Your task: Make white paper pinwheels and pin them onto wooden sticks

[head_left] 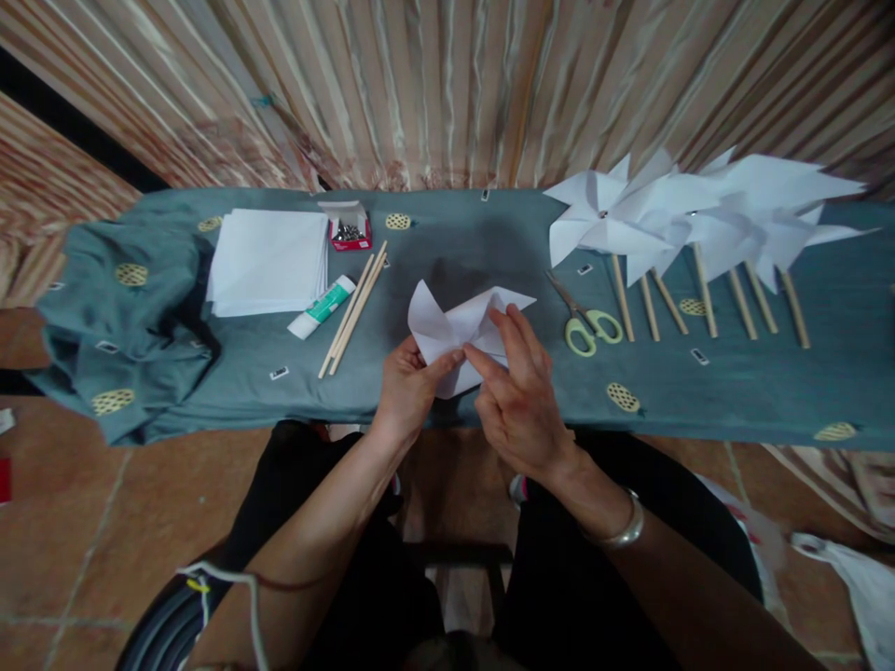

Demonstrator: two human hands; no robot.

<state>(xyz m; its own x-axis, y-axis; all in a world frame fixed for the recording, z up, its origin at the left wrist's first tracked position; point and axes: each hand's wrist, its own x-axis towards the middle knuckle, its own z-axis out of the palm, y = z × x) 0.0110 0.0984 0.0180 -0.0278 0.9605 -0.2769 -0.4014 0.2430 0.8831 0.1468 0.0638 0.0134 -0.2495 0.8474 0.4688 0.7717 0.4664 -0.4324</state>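
Note:
Between my hands, over the near edge of the cloth-covered table, is a white paper pinwheel (437, 326) with its points folded inward. My left hand (409, 387) grips its lower left side, the thumb pressed near the centre. My right hand (517, 391) is at its right side, the index fingertip meeting the left thumb at the middle and the other fingers over the right blade. No stick shows on this pinwheel. To the right lies a pair of scissors (591, 326) with pale green handles. Thin wooden sticks (355, 312) and a glue stick (323, 306) lie to the left.
A stack of white paper sheets (269, 261) and an open red box of metal pins (350, 228) stand at the back left. Several pinwheels on sticks (699, 214) overlap at the right. Bunched cloth (140, 317) covers the left end. A pleated curtain (433, 93) hangs behind.

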